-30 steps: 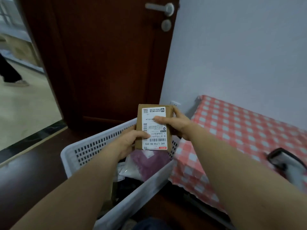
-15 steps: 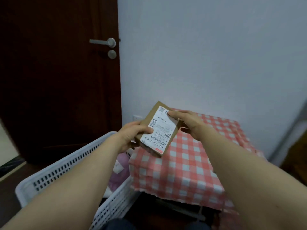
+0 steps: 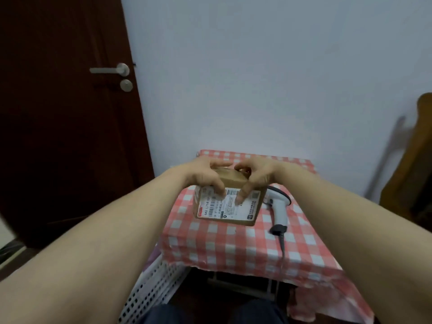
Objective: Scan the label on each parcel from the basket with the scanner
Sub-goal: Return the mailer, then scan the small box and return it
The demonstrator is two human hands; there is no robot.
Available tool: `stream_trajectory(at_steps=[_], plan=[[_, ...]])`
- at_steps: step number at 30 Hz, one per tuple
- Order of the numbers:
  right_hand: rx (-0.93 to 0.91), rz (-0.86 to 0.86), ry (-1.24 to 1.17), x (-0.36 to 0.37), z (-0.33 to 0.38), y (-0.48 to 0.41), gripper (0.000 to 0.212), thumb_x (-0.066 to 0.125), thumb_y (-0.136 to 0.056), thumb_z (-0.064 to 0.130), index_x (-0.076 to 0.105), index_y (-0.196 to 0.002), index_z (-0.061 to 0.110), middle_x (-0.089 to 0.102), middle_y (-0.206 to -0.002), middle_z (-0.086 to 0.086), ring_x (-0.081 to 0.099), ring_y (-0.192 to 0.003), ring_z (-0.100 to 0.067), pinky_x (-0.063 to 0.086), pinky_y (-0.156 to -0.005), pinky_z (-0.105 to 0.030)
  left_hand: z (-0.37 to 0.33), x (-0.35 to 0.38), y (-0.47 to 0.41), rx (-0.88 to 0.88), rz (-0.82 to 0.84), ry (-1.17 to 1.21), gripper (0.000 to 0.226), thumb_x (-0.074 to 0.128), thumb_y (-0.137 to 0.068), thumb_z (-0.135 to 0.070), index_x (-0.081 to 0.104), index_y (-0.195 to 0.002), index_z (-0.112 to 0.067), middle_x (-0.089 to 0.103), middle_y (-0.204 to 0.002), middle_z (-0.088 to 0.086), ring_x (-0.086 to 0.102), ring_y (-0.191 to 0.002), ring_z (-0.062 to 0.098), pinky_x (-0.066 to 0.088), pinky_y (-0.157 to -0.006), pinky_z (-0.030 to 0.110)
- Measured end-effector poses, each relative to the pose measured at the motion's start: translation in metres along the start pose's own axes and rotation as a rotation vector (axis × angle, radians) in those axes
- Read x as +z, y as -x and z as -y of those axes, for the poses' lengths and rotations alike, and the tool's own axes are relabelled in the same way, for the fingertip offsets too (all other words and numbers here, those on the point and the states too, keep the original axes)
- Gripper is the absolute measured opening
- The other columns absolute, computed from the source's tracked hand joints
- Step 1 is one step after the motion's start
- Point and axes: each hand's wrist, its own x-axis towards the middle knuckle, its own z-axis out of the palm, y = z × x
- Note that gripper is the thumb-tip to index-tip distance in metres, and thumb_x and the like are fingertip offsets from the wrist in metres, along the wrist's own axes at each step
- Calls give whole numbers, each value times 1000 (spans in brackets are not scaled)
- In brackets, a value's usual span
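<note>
**Parcel held over bench, label up**

Head view: left hand [image 3: 205, 176] and right hand [image 3: 253, 177] both grip the parcel [image 3: 230, 204], fingers [image 3: 240, 195] clamped across its label [image 3: 228, 205]; print unreadable. Parcel hides the scanner [image 3: 279, 212] head. Basket [image 3: 154, 288] on the left, mostly cut off behind forearm. Checked bench [image 3: 222, 244] below.

Door: dark brown wooden door [image 3: 58, 127], left of frame
Handle: silver lever handle [image 3: 109, 70], upper left
Cloth: red-and-white checked tablecloth [image 3: 224, 244], centre
Wall: plain white wall [image 3: 268, 78], upper right
</note>
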Motion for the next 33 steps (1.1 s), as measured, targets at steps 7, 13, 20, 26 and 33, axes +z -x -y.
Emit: stream_trajectory(at_steps=[7,13,20,26,33], plan=[[134,-248,-623,-1,-53,4,62,83,-68,29,55,-119,8,67,-88,2,64,-73,-9,49,-58,-19,4,20,-21,-126,-316,348,121,84,-65,-16,1,-153,-14,21,-157,10,22,-144,26,23,-116,38],[179,-240,-974,15,-64,-16,54,81,-68,38,66,-110,8,74,-89,-2,65,-82,-19,51,-87,-36,12,42,-23,-212,-155,767,79,77,-76,-29,38,-141,-7,38,-151,13,27,-143,30,19,-116,54],[135,-136,-1158,33,-68,-33,51,76,-71,42,65,-111,12,72,-103,-6,63,-95,-23,45,-99,-39,23,42,-36,-154,-84,867,21,70,-80,-14,63,-98,-23,72,-90,1,65,-87,16,54,-78,37],[225,-295,-1196,40,-87,-41,66,76,-69,50,61,-116,6,64,-106,-7,55,-91,-22,51,-83,-32,34,47,-53,-186,-140,834,49,78,-72,-13,61,-117,-17,75,-100,6,69,-93,22,57,-78,40],[585,-534,-747,57,-159,-49,25,57,-87,-1,61,-111,-3,53,-90,-15,50,-83,-28,48,-77,-36,49,60,-82,-257,-221,796,45,79,-70,-10,61,-111,-19,74,-92,3,70,-77,17,56,-62,31]])
